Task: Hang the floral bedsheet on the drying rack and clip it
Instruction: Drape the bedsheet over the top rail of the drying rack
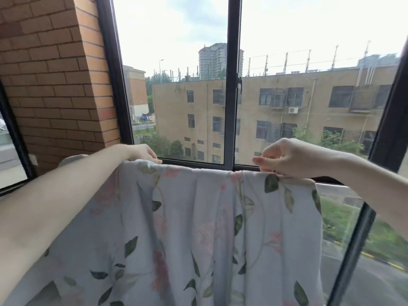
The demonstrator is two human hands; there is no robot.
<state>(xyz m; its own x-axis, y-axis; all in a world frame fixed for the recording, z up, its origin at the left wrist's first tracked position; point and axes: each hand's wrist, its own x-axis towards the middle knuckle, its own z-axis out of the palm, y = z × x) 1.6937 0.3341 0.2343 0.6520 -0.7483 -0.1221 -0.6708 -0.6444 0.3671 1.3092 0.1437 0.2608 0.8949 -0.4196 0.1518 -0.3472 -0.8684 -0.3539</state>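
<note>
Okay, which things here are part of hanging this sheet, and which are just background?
Part of the job: floral bedsheet, left hand and right hand, both at its top edge.
Background: window frame, brick wall, building outside. No clips visible.

There are two bare hands, the left hand (143,153) and the right hand (287,157), one floral bedsheet (198,228), one brick pillar (55,74), one dark window frame (230,85) and one air-conditioner unit (293,110) outside.
</note>
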